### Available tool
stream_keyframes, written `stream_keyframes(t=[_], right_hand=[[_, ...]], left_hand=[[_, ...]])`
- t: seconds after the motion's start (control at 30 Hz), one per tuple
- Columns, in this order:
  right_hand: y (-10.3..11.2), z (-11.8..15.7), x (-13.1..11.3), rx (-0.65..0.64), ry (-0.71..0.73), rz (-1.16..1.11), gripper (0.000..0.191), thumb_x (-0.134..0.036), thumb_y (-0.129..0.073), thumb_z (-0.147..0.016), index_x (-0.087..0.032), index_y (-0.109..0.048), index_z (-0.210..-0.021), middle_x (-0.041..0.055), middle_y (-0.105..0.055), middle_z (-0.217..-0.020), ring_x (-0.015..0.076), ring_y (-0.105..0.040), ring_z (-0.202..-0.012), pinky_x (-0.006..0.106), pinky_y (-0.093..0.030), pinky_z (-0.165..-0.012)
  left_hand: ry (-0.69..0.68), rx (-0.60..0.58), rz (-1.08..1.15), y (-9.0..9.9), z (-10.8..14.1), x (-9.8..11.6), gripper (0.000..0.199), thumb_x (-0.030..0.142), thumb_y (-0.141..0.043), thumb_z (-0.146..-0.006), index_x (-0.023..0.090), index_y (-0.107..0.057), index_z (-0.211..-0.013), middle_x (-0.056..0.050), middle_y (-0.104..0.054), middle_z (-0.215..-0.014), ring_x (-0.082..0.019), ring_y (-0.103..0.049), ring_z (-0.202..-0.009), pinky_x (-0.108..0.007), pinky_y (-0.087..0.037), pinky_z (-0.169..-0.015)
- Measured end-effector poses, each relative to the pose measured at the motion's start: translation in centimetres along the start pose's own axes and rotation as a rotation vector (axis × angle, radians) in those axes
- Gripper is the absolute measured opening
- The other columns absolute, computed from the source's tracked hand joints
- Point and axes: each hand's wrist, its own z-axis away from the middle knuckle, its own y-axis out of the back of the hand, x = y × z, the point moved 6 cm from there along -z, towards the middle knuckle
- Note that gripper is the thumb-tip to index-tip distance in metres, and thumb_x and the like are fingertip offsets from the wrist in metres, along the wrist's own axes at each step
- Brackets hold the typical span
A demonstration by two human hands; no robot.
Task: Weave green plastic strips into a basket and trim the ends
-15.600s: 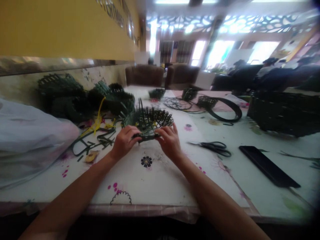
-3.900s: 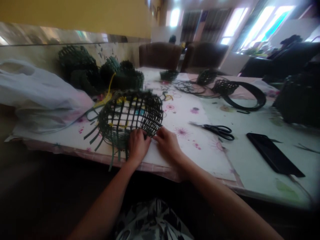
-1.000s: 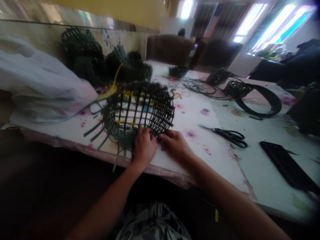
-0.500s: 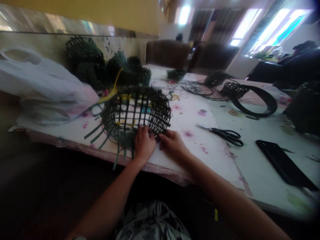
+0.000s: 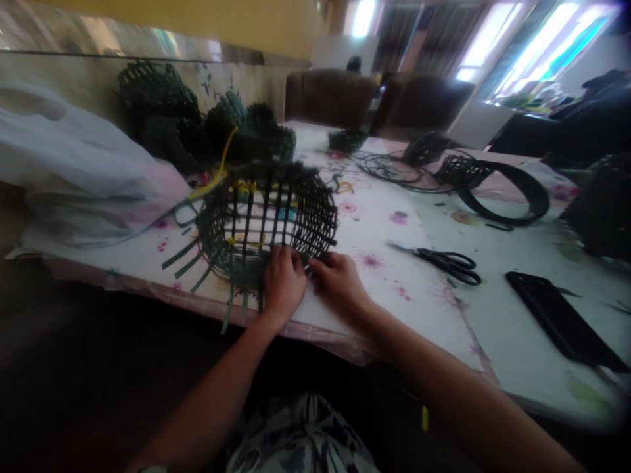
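A dark green woven basket (image 5: 315, 210) lies tipped on the flowered tablecloth, its open lattice showing the cloth behind. Loose strap ends (image 5: 185, 263) stick out from its left and near rim. My left hand (image 5: 284, 279) is closed on the near rim, fingers curled over the weave. Just to the right, my right hand (image 5: 340, 279) pinches at the same rim with thumb and fingers together. What lies between those right fingertips is mostly hidden, but they touch the basket's edge. Yellow ties (image 5: 246, 187) show on the lattice.
Scissors (image 5: 448, 263) and a black phone (image 5: 562, 318) lie to the right. A white plastic bag (image 5: 89, 171) fills the left side. More dark woven pieces (image 5: 162, 98) stand behind, and a coiled band (image 5: 532, 197) with loose strips sits at back right.
The view has shifted slightly. Both hands stay at the basket's near rim; my right hand has moved a little closer to the left one.
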Motion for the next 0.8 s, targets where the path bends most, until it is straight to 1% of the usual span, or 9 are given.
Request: stream_keyframes(t=[0.13, 0.27, 0.43, 0.57, 0.7, 0.8], right_hand=[[-0.05, 0.08, 0.22, -0.099, 0.000, -0.094, 0.024, -0.038, -0.064, -0.083, -0.020, -0.056, -0.069, 0.0008, -0.059, -0.051, 0.0118, -0.052, -0.045, 0.027, -0.035, -0.045], [-0.16, 0.12, 0.28, -0.189, 0.031, -0.145, 0.023, -0.039, -0.066, -0.082, -0.019, -0.058, -0.075, 0.0008, -0.061, -0.056, 0.0112, -0.051, -0.048, 0.026, -0.035, -0.047], [-0.09, 0.23, 0.05, -0.167, 0.022, -0.153, 0.021, -0.034, -0.065, -0.082, -0.018, -0.057, -0.071, -0.0003, -0.059, -0.052, 0.0103, -0.050, -0.046, 0.025, -0.035, -0.047], [-0.05, 0.25, 0.07, -0.152, 0.016, -0.131, 0.022, -0.034, -0.063, -0.083, -0.019, -0.056, -0.069, -0.0002, -0.059, -0.050, 0.0102, -0.049, -0.045, 0.025, -0.033, -0.045], [-0.12, 0.18, 0.21, -0.157, 0.022, -0.108, 0.021, -0.030, -0.060, -0.084, -0.020, -0.054, -0.067, 0.0000, -0.059, -0.049, 0.0088, -0.044, -0.042, 0.025, -0.030, -0.042], [-0.15, 0.13, 0.32, -0.153, 0.028, -0.108, 0.020, -0.028, -0.060, -0.084, -0.020, -0.054, -0.067, -0.0003, -0.058, -0.049, 0.0088, -0.045, -0.043, 0.025, -0.031, -0.043]], left_hand=[[0.015, 0.027, 0.027, 0.09, 0.16, -0.11, 0.007, 0.011, -0.054, -0.087, 0.017, -0.054, -0.090, -0.008, -0.061, -0.100, -0.021, -0.060, -0.096, -0.034, -0.047, -0.088], [0.034, 0.049, 0.051, 0.16, 0.22, -0.32, 0.011, 0.012, -0.056, -0.087, 0.014, -0.057, -0.097, -0.010, -0.061, -0.104, -0.021, -0.061, -0.097, -0.035, -0.047, -0.091], [0.031, 0.009, 0.028, -0.06, 0.17, -0.35, 0.014, 0.015, -0.055, -0.088, 0.014, -0.063, -0.099, -0.010, -0.061, -0.107, -0.021, -0.062, -0.095, -0.035, -0.049, -0.091], [0.016, 0.007, -0.028, 0.04, 0.05, -0.26, 0.018, 0.013, -0.050, -0.090, 0.013, -0.065, -0.100, -0.011, -0.062, -0.105, -0.023, -0.061, -0.099, -0.034, -0.048, -0.092], [0.004, -0.017, -0.107, 0.16, -0.26, -0.04, 0.022, 0.014, -0.046, -0.093, 0.014, -0.067, -0.097, -0.010, -0.063, -0.102, -0.022, -0.061, -0.098, -0.033, -0.047, -0.090], [0.001, -0.056, -0.178, 0.13, -0.47, 0.33, 0.025, 0.015, -0.043, -0.094, 0.015, -0.067, -0.097, -0.011, -0.063, -0.103, -0.022, -0.061, -0.097, -0.033, -0.048, -0.088]])
